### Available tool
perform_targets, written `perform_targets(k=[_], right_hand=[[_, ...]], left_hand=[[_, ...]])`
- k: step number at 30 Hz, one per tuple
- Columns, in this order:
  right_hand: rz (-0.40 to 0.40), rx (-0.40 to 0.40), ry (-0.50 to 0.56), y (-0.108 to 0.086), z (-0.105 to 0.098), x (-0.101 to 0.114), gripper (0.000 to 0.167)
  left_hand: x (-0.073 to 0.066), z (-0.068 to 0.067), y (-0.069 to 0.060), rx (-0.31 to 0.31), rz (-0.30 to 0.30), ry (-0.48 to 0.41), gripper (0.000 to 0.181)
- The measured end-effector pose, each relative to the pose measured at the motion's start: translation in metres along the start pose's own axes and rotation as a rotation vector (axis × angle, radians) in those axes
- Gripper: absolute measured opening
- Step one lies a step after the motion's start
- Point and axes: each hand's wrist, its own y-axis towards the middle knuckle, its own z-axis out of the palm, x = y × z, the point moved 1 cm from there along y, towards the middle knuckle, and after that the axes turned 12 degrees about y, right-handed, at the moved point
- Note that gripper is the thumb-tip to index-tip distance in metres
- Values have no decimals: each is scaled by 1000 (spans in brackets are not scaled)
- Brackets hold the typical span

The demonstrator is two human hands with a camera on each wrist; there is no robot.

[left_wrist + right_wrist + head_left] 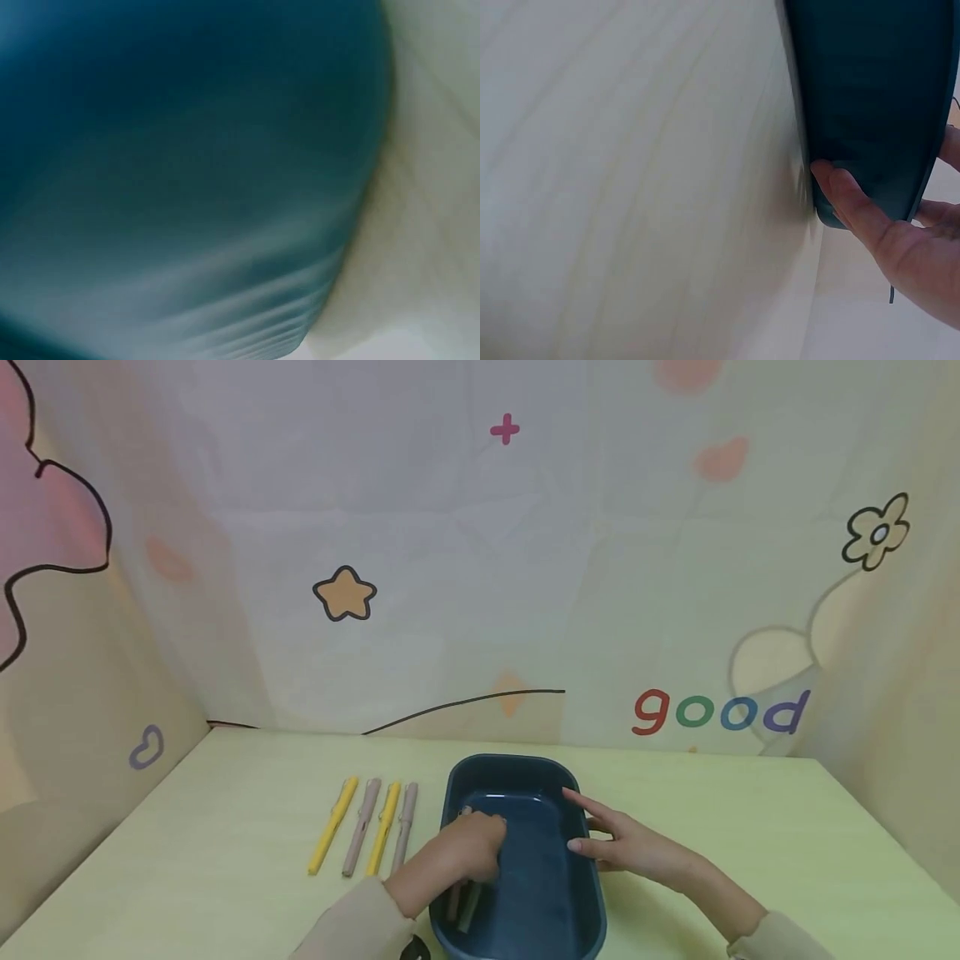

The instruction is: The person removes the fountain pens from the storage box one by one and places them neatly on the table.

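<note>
The dark blue bin [536,868] sits mid-tabletop [225,827]; my right grip [637,843] pinches its right wall, a sound hold, as it looks light, stiff and smooth. The slim pens [470,907] inside, near left, should be light, hard and apt to slip, best taken mid-barrel; my left grip [472,847] hides them, so I cannot tell whether it pinches any. The left wall separates them from four more pens [360,827] lying left.
</note>
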Motion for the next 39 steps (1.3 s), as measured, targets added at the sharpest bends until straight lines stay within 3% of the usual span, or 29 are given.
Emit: perform_targets(k=[2, 8, 14, 17, 23, 28, 33, 39], right_hand=[[-5, 1, 0, 0, -1, 1, 76], [7, -3, 2, -1, -1, 2, 77], [7, 2, 8, -2, -1, 0, 76], [4, 1, 8, -2, 0, 0, 76], [6, -8, 1, -2, 1, 2, 76], [13, -13, -4, -3, 2, 1, 76], [5, -15, -7, -3, 2, 2, 76], [10, -30, 5, -2, 2, 0, 75]], left_hand=[[-2, 0, 2, 18, -14, 8, 43], [-5, 3, 5, 80, -74, -45, 46], [-4, 7, 4, 67, -86, -124, 26], [-3, 8, 4, 35, -69, -141, 20], [0, 8, 4, -52, -29, -179, 24], [0, 4, 1, -110, -25, -273, 15], [3, -1, -2, -148, -14, -394, 39], [11, -7, -7, -185, 6, -523, 47]])
